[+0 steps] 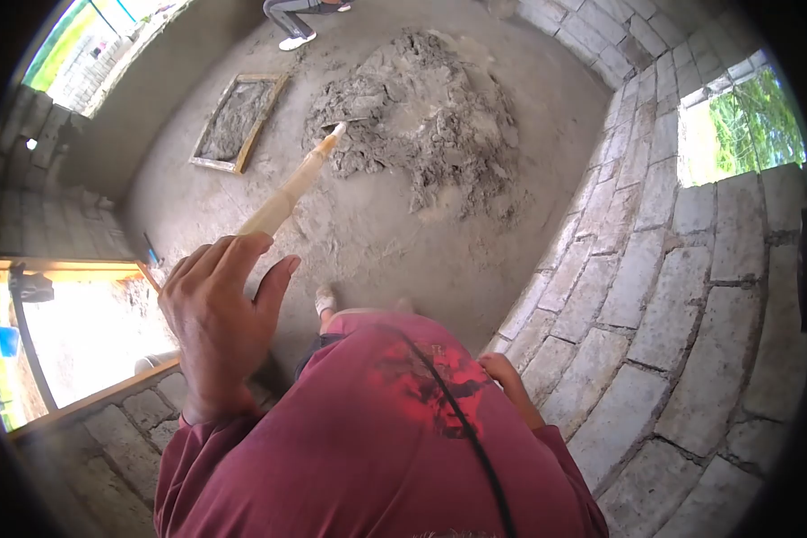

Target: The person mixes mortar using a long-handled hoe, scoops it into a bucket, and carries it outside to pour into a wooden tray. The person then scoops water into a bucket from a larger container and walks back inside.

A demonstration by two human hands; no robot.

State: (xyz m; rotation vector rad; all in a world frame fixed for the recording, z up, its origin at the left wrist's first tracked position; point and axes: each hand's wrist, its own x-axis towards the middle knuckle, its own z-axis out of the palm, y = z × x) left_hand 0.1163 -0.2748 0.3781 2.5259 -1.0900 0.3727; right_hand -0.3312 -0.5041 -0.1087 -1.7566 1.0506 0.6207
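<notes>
While the right hand (500,368) sits near five o'clock, its fingers' state unclear, the left hand (220,305) at nine covers a wooden handle (287,193), fingers together, thumb spread, grip hidden; the handle reaches grey mortar (457,117) at twelve.

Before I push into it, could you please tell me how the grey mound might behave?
The grey mound will probably clump rather than flow, since its surface stands in rough lumps. It looks damp, so it may stick to the long-handled tool. Its bulk suggests a heavy push.
</notes>
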